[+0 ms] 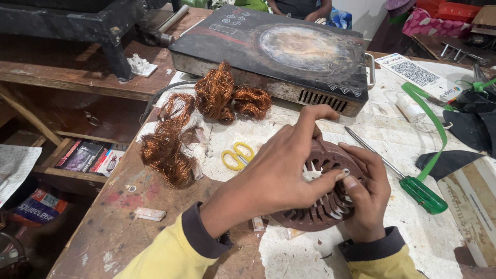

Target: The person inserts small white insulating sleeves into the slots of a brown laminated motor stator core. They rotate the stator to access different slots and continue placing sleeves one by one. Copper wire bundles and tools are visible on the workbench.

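A round brown slotted motor stator core [323, 209] lies on the white paper-covered bench [392, 129] in front of me. My left hand [274, 175] lies over its top and left side, fingers spread across it, the index finger pointing up. My right hand [369, 199] grips its right rim, thumb and fingertips pinching a small white strip at one of the slots. Both sleeves are yellow with dark cuffs.
Tangles of stripped copper wire [170, 147], more copper wire [230, 98]. Yellow-handled scissors [236, 155] sit left of the core. A green-handled screwdriver [413, 186] lies to the right. An induction cooktop [284, 51] stands behind. A green strap [431, 116] and black cloth [473, 121] at right. Another person sits at the far edge.
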